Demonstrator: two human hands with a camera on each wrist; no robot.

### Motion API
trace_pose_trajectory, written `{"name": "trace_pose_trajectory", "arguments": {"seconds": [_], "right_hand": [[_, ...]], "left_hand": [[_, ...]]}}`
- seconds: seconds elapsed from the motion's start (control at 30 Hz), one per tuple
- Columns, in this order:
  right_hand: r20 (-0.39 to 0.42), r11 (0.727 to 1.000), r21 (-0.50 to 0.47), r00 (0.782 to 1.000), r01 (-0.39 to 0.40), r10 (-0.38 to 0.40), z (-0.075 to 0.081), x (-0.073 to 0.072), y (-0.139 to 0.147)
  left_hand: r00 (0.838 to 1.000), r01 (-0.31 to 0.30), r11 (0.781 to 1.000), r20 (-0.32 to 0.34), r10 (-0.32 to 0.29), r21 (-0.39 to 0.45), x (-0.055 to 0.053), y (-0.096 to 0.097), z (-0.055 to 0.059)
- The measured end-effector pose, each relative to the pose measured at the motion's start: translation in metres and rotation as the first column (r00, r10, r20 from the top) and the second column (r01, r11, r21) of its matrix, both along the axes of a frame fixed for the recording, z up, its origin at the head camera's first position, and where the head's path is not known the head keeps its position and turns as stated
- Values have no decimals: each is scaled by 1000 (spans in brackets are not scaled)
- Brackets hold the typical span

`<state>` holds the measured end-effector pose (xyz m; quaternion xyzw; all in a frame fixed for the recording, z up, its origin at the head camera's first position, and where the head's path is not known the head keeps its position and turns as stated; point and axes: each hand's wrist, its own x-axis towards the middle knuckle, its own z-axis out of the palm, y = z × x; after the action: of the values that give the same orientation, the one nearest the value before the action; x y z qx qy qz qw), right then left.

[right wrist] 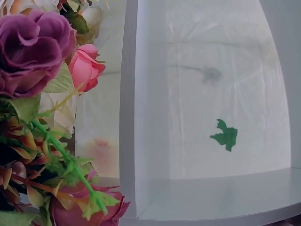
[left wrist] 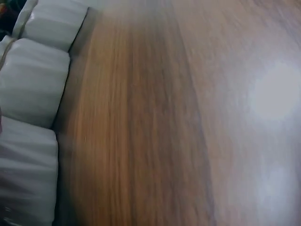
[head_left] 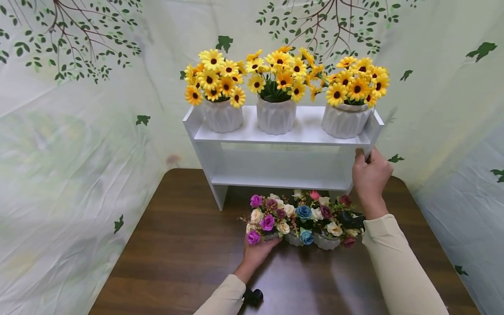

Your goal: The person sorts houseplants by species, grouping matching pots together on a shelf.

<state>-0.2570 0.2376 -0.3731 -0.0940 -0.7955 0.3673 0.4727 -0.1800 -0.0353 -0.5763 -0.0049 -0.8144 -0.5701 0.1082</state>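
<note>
A white two-tier shelf stands on the table, and my right hand grips the edge of its right side panel, just under the top board. Low in front of the shelf, my left hand holds the leftmost of three potted roses, the one with purple and cream blooms; the flowers hide most of its pot. Beside it are a pot with blue roses and a pot with cream and dark red roses. White pots line the left side of the left wrist view.
Three white pots of yellow daisies stand in a row on the shelf's top board. The brown wooden table reaches to a leaf-printed cloth backdrop. Rose blooms crowd the right wrist view beside the shelf boards.
</note>
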Motion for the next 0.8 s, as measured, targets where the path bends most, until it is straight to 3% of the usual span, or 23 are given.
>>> {"name": "trace_pose_trajectory", "arguments": {"seconds": [0.2, 0.37, 0.53, 0.8], "right_hand": [[-4, 1000, -12, 1000, 1, -2, 0, 0, 1], [8, 1000, -16, 1000, -5, 5, -1, -1, 1], [5, 1000, -22, 1000, -17, 17, -1, -1, -1], [-7, 1000, -22, 1000, -10, 10, 0, -1, -2]], "left_hand": [[999, -27, 997, 37, 30, -68, 4, -19, 4], [996, -36, 996, 74, 41, -77, 10, -42, 17], [998, 6, 997, 55, -2, -76, 14, -64, 46], [988, 142, 979, -43, -149, -147, 15, -90, 96]]}}
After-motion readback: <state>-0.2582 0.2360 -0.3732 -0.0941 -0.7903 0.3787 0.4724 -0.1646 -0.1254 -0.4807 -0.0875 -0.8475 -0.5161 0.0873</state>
